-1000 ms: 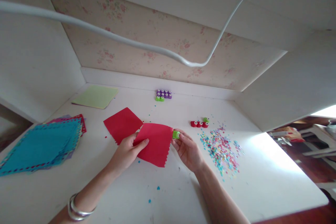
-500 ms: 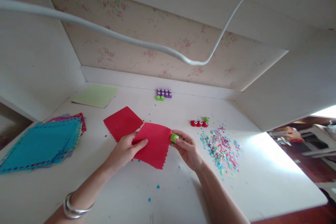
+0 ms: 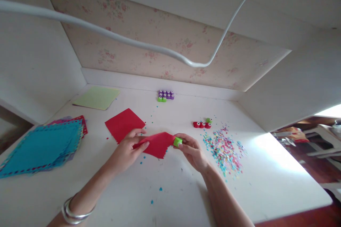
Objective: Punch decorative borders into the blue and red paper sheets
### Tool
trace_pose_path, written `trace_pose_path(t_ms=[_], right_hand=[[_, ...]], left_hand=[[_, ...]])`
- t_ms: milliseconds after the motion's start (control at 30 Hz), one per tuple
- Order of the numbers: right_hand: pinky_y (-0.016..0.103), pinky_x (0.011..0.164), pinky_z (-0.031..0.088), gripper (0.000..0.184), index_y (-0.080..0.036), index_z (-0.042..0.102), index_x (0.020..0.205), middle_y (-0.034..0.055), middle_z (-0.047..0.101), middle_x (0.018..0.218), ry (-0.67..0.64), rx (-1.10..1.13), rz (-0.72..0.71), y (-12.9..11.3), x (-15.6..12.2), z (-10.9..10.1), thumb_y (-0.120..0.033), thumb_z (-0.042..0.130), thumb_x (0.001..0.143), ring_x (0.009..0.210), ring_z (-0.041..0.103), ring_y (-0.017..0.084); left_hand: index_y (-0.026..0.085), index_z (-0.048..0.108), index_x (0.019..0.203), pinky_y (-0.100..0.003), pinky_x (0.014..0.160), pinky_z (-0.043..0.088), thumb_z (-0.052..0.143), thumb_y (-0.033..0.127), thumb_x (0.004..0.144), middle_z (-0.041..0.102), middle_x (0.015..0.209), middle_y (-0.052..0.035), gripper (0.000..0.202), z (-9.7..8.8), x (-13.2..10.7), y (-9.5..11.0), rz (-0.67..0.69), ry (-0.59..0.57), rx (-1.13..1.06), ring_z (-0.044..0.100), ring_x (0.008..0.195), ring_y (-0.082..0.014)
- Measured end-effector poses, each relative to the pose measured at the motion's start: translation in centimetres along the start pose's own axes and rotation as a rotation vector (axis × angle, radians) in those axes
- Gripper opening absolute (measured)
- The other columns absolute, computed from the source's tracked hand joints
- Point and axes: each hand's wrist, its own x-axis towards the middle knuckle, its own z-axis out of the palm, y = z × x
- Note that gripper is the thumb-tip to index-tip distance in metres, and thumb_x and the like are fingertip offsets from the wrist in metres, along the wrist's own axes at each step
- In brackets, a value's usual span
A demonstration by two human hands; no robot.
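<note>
The left hand (image 3: 128, 151) grasps a bent red sheet (image 3: 157, 144) between thumb and fingers, above the middle of the desk (image 3: 186, 198). The right hand (image 3: 194, 151) clasps a green punch (image 3: 177, 142) in its fingertips at the sheet's right end; whether paper sits in its slot I cannot tell. A flat red square (image 3: 124, 122) lies just beyond the left hand. Pale green paper (image 3: 96, 97) fills the desk's back left corner, and a blue stack (image 3: 42, 145) lies along the left edge. Purple punches (image 3: 168, 94) stand near the back edge; red punches (image 3: 202, 125) stand behind confetti (image 3: 226, 152) towards the right edge.
</note>
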Motion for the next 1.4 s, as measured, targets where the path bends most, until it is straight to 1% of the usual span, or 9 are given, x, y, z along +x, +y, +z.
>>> trace_pose_path(t_ms=[100,233,467,700,800,867,967,1200,1400], right_hand=[[0.032,0.078,0.048,0.030,-0.020,0.071,0.105,0.0065,0.073,0.095,-0.002,0.054,0.007,-0.5,-0.3,0.1,-0.027,0.076,0.076,0.081,0.064,0.018],[0.032,0.079,0.050,0.030,-0.020,0.071,0.105,0.0067,0.072,0.097,-0.017,0.108,0.036,-0.8,-0.5,0.2,-0.025,0.075,0.077,0.082,0.066,0.018],[0.036,0.094,0.045,0.024,-0.020,0.072,0.102,0.0066,0.073,0.098,-0.043,0.076,0.007,-0.9,-0.5,-0.1,-0.026,0.070,0.079,0.097,0.064,0.020],[0.032,0.080,0.047,0.028,-0.021,0.072,0.104,0.0037,0.072,0.093,-0.196,-0.032,0.126,0.0,-1.0,0.0,-0.027,0.075,0.076,0.083,0.064,0.017],[0.027,0.069,0.048,0.029,-0.021,0.072,0.102,0.0022,0.070,0.088,-0.147,-0.070,0.077,0.3,-0.9,0.2,-0.027,0.077,0.075,0.076,0.061,0.014],[0.023,0.062,0.046,0.030,-0.021,0.072,0.102,0.0013,0.069,0.086,-0.106,-0.095,0.027,0.3,-0.9,0.3,-0.027,0.078,0.074,0.072,0.059,0.011],[0.023,0.064,0.047,0.031,-0.021,0.070,0.107,0.0024,0.068,0.091,-0.087,-0.143,-0.039,0.0,-1.0,0.3,-0.027,0.076,0.076,0.074,0.060,0.011],[0.035,0.083,0.051,0.034,-0.021,0.067,0.114,0.0091,0.067,0.107,-0.221,-0.460,-0.145,-0.6,-1.7,0.4,-0.028,0.071,0.081,0.094,0.063,0.020],[0.033,0.079,0.051,0.032,-0.020,0.067,0.114,0.0094,0.066,0.105,-0.243,-0.495,-0.182,-1.0,-1.9,0.6,-0.027,0.069,0.082,0.091,0.063,0.020]], left_hand=[[0.036,0.079,0.089,-0.041,0.100,0.041,0.060,0.023,0.083,0.052,0.117,-0.0042,0.024,-0.3,0.1,-1.4,0.242,0.099,0.192,0.050,0.111,-0.0230],[0.040,0.076,0.096,-0.034,0.095,0.046,0.048,0.012,0.086,0.042,0.097,-0.0021,0.041,-0.6,0.0,-2.0,0.311,0.194,0.165,0.051,0.096,-0.0160],[0.033,0.076,0.101,-0.028,0.092,0.052,0.057,0.025,0.087,0.053,0.117,-0.0041,0.025,-0.6,-0.1,-1.4,0.143,0.098,-0.141,0.056,0.110,-0.0194],[0.028,0.079,0.094,-0.032,0.096,0.051,0.062,0.026,0.080,0.061,0.127,-0.0038,0.022,-0.4,-0.1,-0.4,0.001,0.057,-0.241,0.057,0.118,-0.0255],[0.031,0.069,0.117,-0.034,0.093,0.053,0.067,0.026,0.078,0.061,0.130,-0.0026,0.040,0.1,-0.3,0.6,-0.131,0.104,-0.463,0.059,0.116,-0.0254],[0.038,0.048,0.138,-0.036,0.088,0.056,0.066,0.028,0.081,0.061,0.131,-0.0011,0.060,0.5,-0.5,1.5,-0.223,0.161,-0.739,0.063,0.111,-0.0239],[0.036,0.042,0.141,-0.039,0.083,0.057,0.058,0.042,0.089,0.064,0.127,-0.0031,0.054,1.3,-0.7,2.5,-0.327,0.063,-1.016,0.066,0.105,-0.0242],[0.019,0.061,0.116,-0.028,0.066,0.056,0.074,0.034,0.079,0.070,0.112,-0.0099,0.043,2.7,-1.5,2.7,-0.581,-0.231,-0.688,0.068,0.097,-0.0254],[0.015,0.063,0.096,-0.024,0.051,0.047,0.068,0.042,0.081,0.072,0.080,-0.0066,0.032,2.3,-1.3,1.7,-0.437,-0.135,-0.352,0.066,0.064,-0.0178]])
